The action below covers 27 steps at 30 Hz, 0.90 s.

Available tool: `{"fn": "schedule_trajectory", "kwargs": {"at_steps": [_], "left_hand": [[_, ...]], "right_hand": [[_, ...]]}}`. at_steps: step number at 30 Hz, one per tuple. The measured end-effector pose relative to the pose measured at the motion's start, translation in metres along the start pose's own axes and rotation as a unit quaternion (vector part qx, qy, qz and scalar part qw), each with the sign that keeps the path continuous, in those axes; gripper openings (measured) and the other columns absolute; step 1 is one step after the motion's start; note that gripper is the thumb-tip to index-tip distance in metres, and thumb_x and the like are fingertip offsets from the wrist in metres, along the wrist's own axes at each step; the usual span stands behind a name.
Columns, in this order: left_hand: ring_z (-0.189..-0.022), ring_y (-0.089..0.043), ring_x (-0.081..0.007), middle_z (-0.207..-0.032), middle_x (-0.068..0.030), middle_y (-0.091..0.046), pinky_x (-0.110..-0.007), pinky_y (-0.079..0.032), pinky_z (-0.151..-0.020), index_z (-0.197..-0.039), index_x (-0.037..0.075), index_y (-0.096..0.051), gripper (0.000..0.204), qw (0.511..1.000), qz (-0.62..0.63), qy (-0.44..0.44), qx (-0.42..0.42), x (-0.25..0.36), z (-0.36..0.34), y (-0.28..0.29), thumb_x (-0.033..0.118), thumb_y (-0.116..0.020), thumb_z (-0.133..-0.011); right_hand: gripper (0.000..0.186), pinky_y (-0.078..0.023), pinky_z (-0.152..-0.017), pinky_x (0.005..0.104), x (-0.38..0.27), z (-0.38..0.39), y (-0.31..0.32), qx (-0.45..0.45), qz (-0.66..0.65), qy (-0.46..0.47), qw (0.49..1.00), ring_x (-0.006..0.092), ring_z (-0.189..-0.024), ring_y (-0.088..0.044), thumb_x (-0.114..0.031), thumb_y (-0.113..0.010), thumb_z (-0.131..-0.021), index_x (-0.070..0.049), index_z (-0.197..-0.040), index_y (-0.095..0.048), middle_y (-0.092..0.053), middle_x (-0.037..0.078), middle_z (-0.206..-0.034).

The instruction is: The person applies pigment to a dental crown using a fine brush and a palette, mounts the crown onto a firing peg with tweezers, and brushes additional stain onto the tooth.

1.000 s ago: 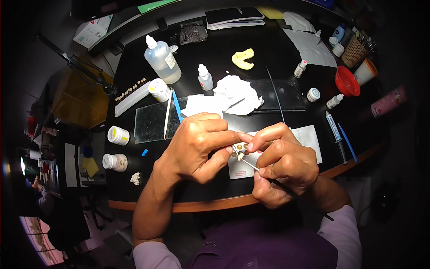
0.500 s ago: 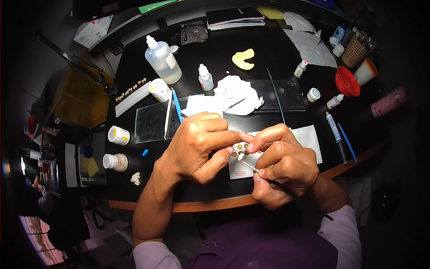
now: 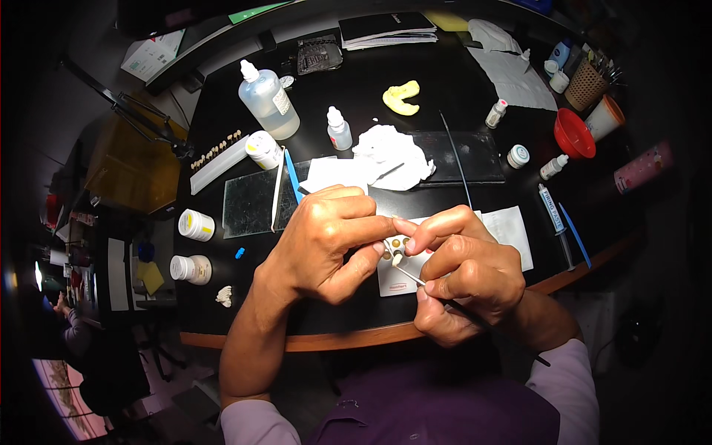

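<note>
My right hand (image 3: 475, 278) is closed around a thin brush (image 3: 463, 308) with a dark handle and a pale metal neck. Its cream-coloured tip points away from me, just below my left fingertips. My left hand (image 3: 330, 241) is closed in a pinch, the thumb and forefinger holding something small that I cannot make out. The fingertips of both hands meet or nearly meet. Under them lies a white card (image 3: 393, 286) with several round, tan and brown spots, partly hidden by the fingers.
Beyond my hands lie a crumpled white tissue (image 3: 389, 148), a glass slab (image 3: 248, 204), a blue-handled tool (image 3: 292, 176), a dropper bottle (image 3: 339, 130) and a yellow dental arch model (image 3: 401, 98). Jars (image 3: 196, 225) stand at left; a red bowl (image 3: 575, 135) and a syringe (image 3: 552, 211) at right.
</note>
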<state>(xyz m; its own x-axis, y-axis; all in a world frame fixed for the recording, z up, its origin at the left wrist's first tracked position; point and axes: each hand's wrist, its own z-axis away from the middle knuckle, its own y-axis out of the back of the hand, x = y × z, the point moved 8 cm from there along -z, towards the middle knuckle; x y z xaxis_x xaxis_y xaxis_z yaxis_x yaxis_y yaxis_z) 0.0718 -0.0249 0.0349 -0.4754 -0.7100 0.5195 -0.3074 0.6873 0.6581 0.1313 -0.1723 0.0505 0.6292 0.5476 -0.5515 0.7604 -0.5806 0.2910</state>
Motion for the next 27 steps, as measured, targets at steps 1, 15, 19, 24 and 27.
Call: {"fn": "schedule_trajectory", "kwargs": {"at_steps": [1,15,19,24,27], "left_hand": [[-0.059,-0.053,-0.0254,-0.065,-0.0053,-0.052,-0.039,-0.042,-0.060,-0.104,0.007,-0.083,0.037,1.000,0.000,0.000,-0.002,0.0005,0.0000,0.0001,0.014,-0.068,-0.070],[-0.061,-0.049,-0.0254,-0.067,-0.0054,-0.048,-0.039,-0.041,-0.065,-0.108,0.006,-0.083,0.043,1.000,0.021,-0.011,0.001,0.0024,-0.0003,-0.0001,0.015,-0.068,-0.069],[-0.061,-0.049,-0.0257,-0.067,-0.0061,-0.048,-0.039,-0.041,-0.065,-0.105,0.005,-0.082,0.041,1.000,0.021,-0.011,0.004,0.0016,-0.0001,-0.0003,0.014,-0.068,-0.068],[-0.062,-0.049,-0.0255,-0.069,-0.0065,-0.049,-0.039,-0.041,-0.066,-0.104,0.005,-0.082,0.039,1.000,0.023,-0.010,0.004,0.0023,0.0002,0.0014,0.014,-0.068,-0.068],[-0.064,-0.049,-0.0252,-0.070,-0.0063,-0.050,-0.039,-0.041,-0.067,-0.104,0.005,-0.082,0.040,1.000,0.023,-0.010,0.001,0.0042,-0.0009,0.0018,0.014,-0.068,-0.068]], "right_hand": [[0.026,-0.056,-0.075,0.0376,-0.0005,0.0002,-0.0002,0.001,-0.002,0.002,1.000,0.0332,-0.094,-0.071,0.014,-0.070,-0.065,-0.004,-0.076,-0.055,-0.060,0.007,-0.076],[0.024,-0.056,-0.075,0.0381,-0.0031,0.0001,0.0031,0.017,-0.010,0.003,1.000,0.0336,-0.093,-0.071,0.014,-0.069,-0.066,-0.004,-0.075,-0.055,-0.060,0.008,-0.075],[0.024,-0.056,-0.075,0.0381,-0.0034,0.0002,0.0043,0.021,-0.007,0.012,1.000,0.0338,-0.093,-0.071,0.013,-0.069,-0.067,-0.004,-0.075,-0.055,-0.059,0.008,-0.075],[0.022,-0.055,-0.074,0.0379,-0.0035,0.0002,0.0036,0.027,-0.011,0.013,0.999,0.0335,-0.092,-0.071,0.013,-0.069,-0.068,-0.004,-0.074,-0.054,-0.058,0.008,-0.074],[0.022,-0.055,-0.074,0.0380,-0.0036,0.0005,0.0039,0.029,-0.013,0.014,0.999,0.0332,-0.092,-0.071,0.012,-0.068,-0.069,-0.004,-0.073,-0.054,-0.058,0.008,-0.074]]}}
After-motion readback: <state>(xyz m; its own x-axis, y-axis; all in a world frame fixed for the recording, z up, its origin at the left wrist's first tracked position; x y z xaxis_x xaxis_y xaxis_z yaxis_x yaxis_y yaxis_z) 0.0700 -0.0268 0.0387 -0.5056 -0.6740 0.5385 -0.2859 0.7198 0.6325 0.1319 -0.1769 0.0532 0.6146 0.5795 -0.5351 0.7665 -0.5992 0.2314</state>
